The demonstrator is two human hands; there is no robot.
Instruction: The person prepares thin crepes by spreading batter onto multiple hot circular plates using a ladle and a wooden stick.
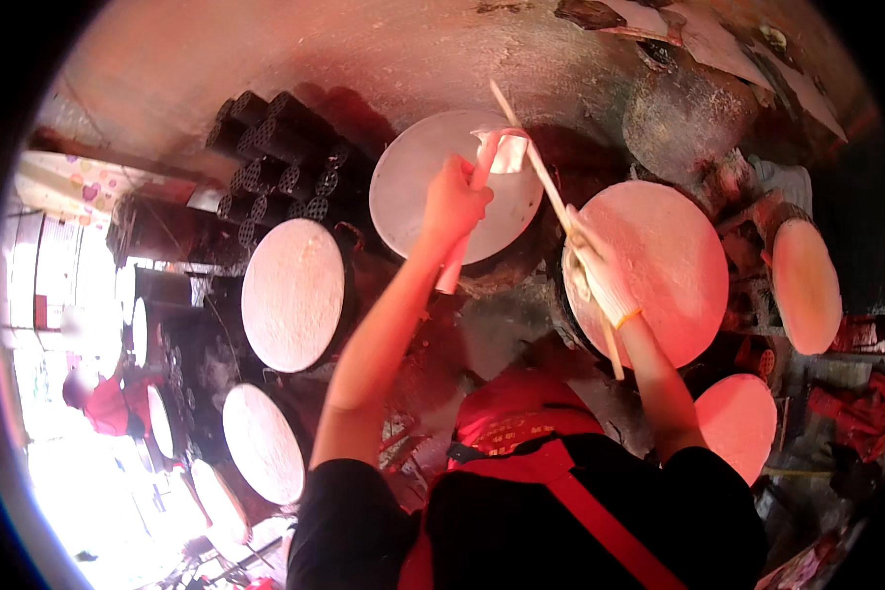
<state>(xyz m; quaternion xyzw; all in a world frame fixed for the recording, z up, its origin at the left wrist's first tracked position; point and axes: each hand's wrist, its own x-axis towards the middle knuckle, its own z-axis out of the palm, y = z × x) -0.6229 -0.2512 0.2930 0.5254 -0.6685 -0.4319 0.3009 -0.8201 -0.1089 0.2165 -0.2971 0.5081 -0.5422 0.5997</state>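
Note:
My left hand (452,204), bare and closed, grips a short pale rod (451,267) that looks pink in the red light. It is held over the near part of a round pan (399,162) with a smooth pale surface. A limp white sheet (507,154) hangs near the rod's upper end, touching a long thin wooden stick (549,185). My right hand (600,265), in a white glove with an orange band at the wrist, is wrapped round that stick. The stick slants over another round pan (674,265) filled with a pale surface.
Honeycomb coal briquettes (290,147) are stacked at the back left. More pale round pans stand left (293,295) and right (806,285). A rounded grey vessel (683,118) is at the back right. Another person in red (110,403) is at the far left.

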